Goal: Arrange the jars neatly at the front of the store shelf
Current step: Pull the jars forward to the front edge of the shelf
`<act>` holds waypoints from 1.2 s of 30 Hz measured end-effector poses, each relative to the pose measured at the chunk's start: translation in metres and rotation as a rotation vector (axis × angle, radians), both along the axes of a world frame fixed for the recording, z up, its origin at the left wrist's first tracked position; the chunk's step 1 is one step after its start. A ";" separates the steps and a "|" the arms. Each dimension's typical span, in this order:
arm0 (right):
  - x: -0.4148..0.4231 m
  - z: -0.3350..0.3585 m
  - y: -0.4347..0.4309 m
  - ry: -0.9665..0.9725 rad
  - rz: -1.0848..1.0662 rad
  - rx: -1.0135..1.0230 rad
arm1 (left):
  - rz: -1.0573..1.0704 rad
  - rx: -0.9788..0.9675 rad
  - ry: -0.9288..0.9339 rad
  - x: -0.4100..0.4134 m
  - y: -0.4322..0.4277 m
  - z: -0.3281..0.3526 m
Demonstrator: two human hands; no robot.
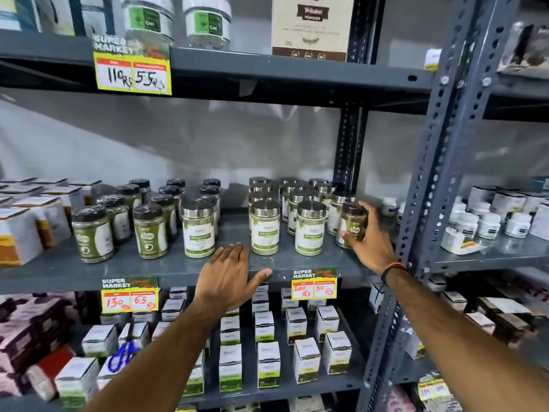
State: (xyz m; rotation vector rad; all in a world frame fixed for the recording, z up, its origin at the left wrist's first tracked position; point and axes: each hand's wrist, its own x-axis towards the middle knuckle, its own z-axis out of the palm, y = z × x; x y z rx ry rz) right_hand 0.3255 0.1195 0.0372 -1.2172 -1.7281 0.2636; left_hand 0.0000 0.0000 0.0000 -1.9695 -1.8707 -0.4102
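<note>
The right hand (371, 242) wraps a dark-lidded jar (352, 224) at the far right end of the middle shelf (166, 267), thumb across the label and fingers (370, 211) curled round the far side, so the jar is held upright with its long axis vertical. It stands just right of the steel-lidded jars (310, 228), which sit in rows running back from the fingers. Its matching kin, the other dark-lidded jars (150, 231), stand well to the left, beyond the left hand (228, 273). That hand lies flat on the shelf's front lip, fingers spread and holding nothing, just in front of one steel-lidded jar (198, 230). Judging from the layout, the held jar is the stray; the right hand alone is placed to carry it leftward. The jars look like clear smooth plastic cylinders filled with green powder, their paper labels glossy; the shelf is painted grey metal.
</note>
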 end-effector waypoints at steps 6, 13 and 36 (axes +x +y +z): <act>0.000 0.000 -0.006 0.039 -0.047 0.004 | -0.007 0.027 -0.016 0.000 0.003 -0.005; -0.007 0.019 -0.037 0.031 -0.046 0.145 | -0.028 -0.020 -0.027 0.000 -0.006 0.003; -0.280 0.019 -0.138 0.001 0.508 0.151 | 0.208 0.111 -0.114 -0.226 -0.144 0.063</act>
